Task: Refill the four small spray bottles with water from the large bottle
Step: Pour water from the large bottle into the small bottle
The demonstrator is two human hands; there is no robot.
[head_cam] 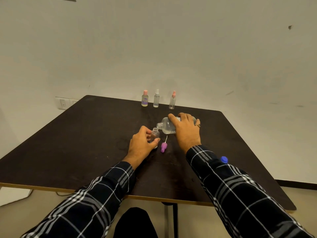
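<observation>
Gripping the tilted large bottle, the right hand holds its mouth just above the open small bottle, which the left hand clasps upright on the table; three capped spray bottles stand at twelve o'clock.

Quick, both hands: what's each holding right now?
Left hand: grips the small clear uncapped spray bottle, upright.
Right hand: grips the large clear plastic water bottle, tilted mouth-first toward it.

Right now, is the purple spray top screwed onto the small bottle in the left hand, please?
No, the purple spray top lies on the table beside the open-necked small bottle.
</observation>
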